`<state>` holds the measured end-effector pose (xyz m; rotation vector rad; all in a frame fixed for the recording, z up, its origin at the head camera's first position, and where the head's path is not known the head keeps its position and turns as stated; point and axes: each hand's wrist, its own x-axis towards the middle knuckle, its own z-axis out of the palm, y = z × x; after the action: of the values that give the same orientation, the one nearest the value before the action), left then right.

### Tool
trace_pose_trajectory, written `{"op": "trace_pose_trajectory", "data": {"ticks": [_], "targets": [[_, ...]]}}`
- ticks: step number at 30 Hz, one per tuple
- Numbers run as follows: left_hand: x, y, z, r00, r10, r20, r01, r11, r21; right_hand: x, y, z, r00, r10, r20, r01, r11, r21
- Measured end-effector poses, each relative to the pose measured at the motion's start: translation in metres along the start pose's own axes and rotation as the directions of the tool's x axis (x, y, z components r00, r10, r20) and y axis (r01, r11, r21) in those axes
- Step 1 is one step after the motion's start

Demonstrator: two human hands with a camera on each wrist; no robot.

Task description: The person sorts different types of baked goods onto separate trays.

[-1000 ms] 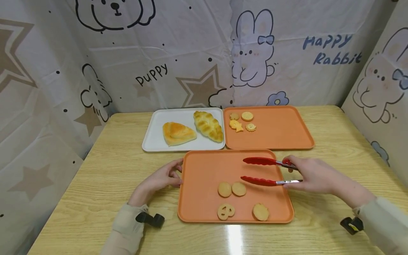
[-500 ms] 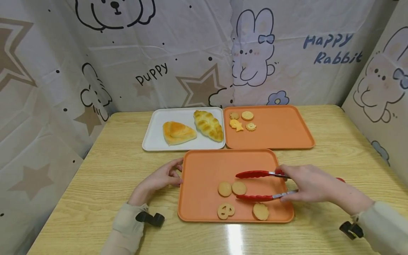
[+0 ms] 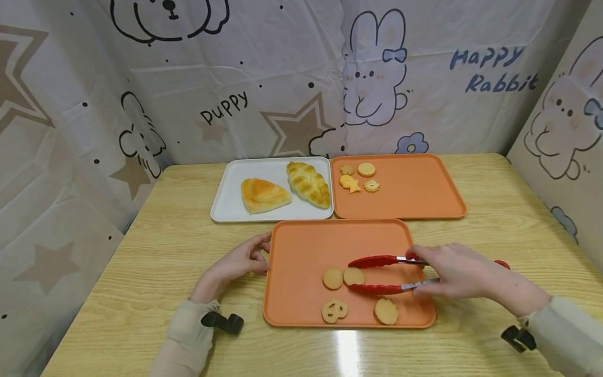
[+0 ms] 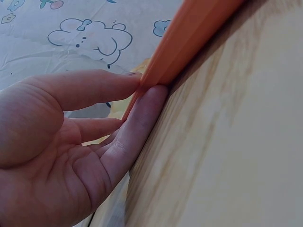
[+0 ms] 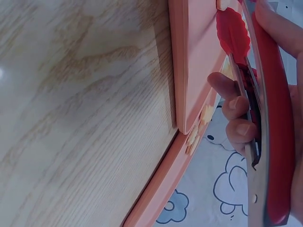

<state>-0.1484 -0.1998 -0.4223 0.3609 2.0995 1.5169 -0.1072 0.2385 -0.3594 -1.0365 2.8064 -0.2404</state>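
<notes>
My right hand point(image 3: 459, 271) grips red-tipped metal tongs point(image 3: 377, 261) over the right side of the near orange tray point(image 3: 301, 241). The tongs' arms stand apart, one tip along each side of a round cookie point(image 3: 354, 276). Just left of that lies another round cookie point(image 3: 333, 278). Nearer the front rim are a pretzel-shaped cookie point(image 3: 334, 311) and a scalloped round cookie point(image 3: 386, 311). At the tray's left rim, my left hand point(image 3: 242, 262) pinches the edge. In the left wrist view, the thumb and a finger meet at the orange rim point(image 4: 163, 61).
Behind stands a white tray point(image 3: 226, 209) with a folded pastry point(image 3: 265, 196) and a braided bread point(image 3: 308, 184). Beside it, a second orange tray point(image 3: 414, 188) holds several small cookies, one a fish-shaped cookie point(image 3: 349, 183). A printed cloth point(image 3: 282, 68) hangs behind the wooden table point(image 3: 141, 293).
My right hand has brought the tongs down toward the front and slightly left, and their tips have drawn closer around the round cookie. The left hand stays at the tray's rim.
</notes>
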Motion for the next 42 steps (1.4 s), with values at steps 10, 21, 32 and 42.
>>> {"op": "trace_pose_trajectory", "data": {"ticks": [10,21,32,42], "targets": [[-0.002,0.002,0.001,1.000,0.000,0.002,0.000,1.000,-0.003,-0.001,0.004,-0.002,1.000,0.006,-0.019,-0.005,0.999,0.032],[-0.002,-0.001,0.000,1.000,0.007,0.007,-0.007,1.000,-0.025,0.009,0.016,-0.005,0.988,0.004,-0.154,-0.010,0.999,-0.035],[-0.002,-0.001,0.001,1.000,0.009,0.014,-0.009,1.000,-0.029,0.031,0.036,-0.008,0.975,0.109,-0.195,-0.115,0.993,-0.020],[-0.002,0.001,0.000,1.000,0.003,0.010,-0.003,1.000,-0.025,0.059,0.052,-0.006,0.959,0.227,-0.170,-0.228,0.974,0.017]]}}
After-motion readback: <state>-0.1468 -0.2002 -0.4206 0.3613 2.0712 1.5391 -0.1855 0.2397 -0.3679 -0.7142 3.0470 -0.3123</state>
